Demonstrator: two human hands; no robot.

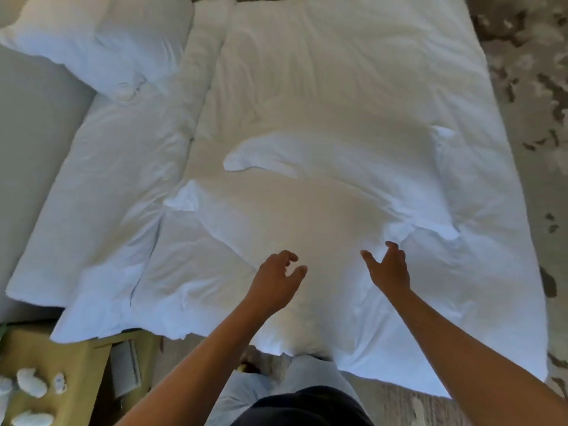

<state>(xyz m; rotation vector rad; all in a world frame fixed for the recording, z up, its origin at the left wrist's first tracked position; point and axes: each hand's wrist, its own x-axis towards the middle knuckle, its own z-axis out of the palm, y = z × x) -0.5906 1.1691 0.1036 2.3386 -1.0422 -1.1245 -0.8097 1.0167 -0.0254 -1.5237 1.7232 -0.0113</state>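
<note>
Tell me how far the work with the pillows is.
Done: the duvet lies spread out, a far pillow on it. In hand: left hand and right hand, both open, reach over the near pillow. Left, probably: the third pillow, off to the side.

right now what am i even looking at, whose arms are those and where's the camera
There is no machine here. A person wears one camera on the head, looking forward and down, so the arms are their own. The left hand and right hand reach over a white pillow, fingers loosely spread; neither has a grip on anything. A second pillow lies just beyond it, both on white bedding. A third pillow lies far left. A box with white lumps sits near left.
</note>
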